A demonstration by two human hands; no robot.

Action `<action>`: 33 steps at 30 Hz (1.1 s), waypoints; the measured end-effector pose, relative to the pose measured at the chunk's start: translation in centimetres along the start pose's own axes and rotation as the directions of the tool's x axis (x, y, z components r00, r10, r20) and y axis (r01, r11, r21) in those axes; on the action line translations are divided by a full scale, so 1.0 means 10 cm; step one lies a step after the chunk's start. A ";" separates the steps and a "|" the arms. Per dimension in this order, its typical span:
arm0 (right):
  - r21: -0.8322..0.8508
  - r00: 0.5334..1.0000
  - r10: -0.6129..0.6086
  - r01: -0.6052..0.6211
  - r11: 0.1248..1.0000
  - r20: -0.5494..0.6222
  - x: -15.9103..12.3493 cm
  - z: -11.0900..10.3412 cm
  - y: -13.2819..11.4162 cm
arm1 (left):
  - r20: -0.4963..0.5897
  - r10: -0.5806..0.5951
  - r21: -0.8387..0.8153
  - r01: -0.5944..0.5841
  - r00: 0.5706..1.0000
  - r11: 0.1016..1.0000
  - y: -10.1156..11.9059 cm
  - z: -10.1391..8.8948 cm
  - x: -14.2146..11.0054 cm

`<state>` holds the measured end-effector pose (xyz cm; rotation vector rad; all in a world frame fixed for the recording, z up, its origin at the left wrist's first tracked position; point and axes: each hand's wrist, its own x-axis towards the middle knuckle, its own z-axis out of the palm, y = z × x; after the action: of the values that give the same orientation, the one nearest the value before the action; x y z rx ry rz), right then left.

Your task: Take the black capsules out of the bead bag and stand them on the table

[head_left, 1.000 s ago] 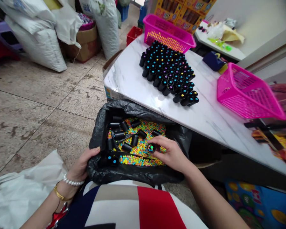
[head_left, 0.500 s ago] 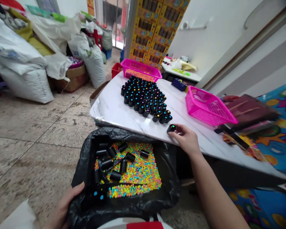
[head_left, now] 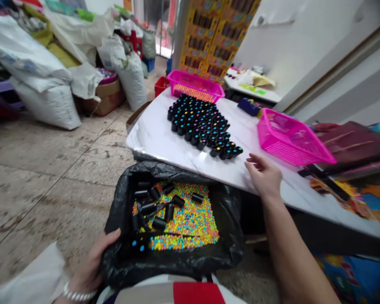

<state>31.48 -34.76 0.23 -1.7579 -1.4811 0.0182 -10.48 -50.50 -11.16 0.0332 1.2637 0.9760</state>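
Observation:
My left hand [head_left: 96, 257] grips the left rim of a tub lined with a black plastic bag [head_left: 231, 249], thumb over the edge, its other fingers partly hidden. Small multicoloured balls [head_left: 190, 215] cover the bottom of the tub, and several black cylinders [head_left: 159, 223] lie on them. Over the front edge of the white table [head_left: 152, 137], my right hand [head_left: 264, 175] is open with nothing in it. Just left of its fingers stands a dense group of upright black cylinders [head_left: 199, 120] with coloured dots in their tops. The nearest one [head_left: 238, 150] has a green dot.
A pink basket [head_left: 294, 137] sits on the table's right side, another pink basket [head_left: 196, 86] at its far end. Yellow boxes [head_left: 209, 40] are stacked behind. White sacks [head_left: 47, 101] and a cardboard box [head_left: 109, 99] stand on the floor to the left.
My right hand has let go of the green-dotted cylinder, which now stands at the near right end of the group, and has drawn back open. My left hand still holds the tub.

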 end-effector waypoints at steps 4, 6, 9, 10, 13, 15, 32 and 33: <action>0.035 0.898 -0.309 0.314 0.949 0.313 -0.72 0.07 -0.40 | 0.083 -0.006 0.012 0.005 0.997 1.000 0.08 0.12 -0.08; -0.007 0.706 -0.423 0.518 0.855 0.568 -0.96 0.25 -0.53 | 0.127 0.008 0.020 -0.011 0.992 1.000 0.11 0.16 -0.10; -0.170 0.567 -0.301 0.632 0.756 0.766 -1.13 0.53 -0.59 | 0.160 0.013 0.024 -0.017 0.987 1.000 0.10 0.16 -0.11; -0.186 0.546 -0.270 0.639 0.746 0.793 -1.16 0.58 -0.59 | 0.161 0.016 0.017 -0.019 0.987 1.000 0.09 0.16 -0.11; -0.119 0.515 -0.214 0.538 0.835 0.830 -1.24 0.59 -0.61 | 0.162 0.027 -0.015 -0.025 0.986 1.000 0.08 0.15 -0.12; -0.082 0.499 -0.147 0.409 0.909 0.854 -1.30 0.49 -0.64 | 0.148 0.027 -0.020 -0.024 0.989 1.000 0.09 0.15 -0.12; 0.341 0.011 -0.689 0.863 0.372 0.725 -1.27 0.45 -0.49 | 0.266 0.024 0.085 -0.048 0.964 0.995 0.30 0.33 -0.23; 0.337 0.030 -0.688 0.856 0.393 0.725 -1.30 0.46 -0.46 | 0.263 0.028 0.082 -0.051 0.964 0.995 0.31 0.36 -0.25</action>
<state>21.45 -43.04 -6.25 -0.6828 -3.1235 0.0997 -9.37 -48.43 -6.32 0.2503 1.0638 0.9166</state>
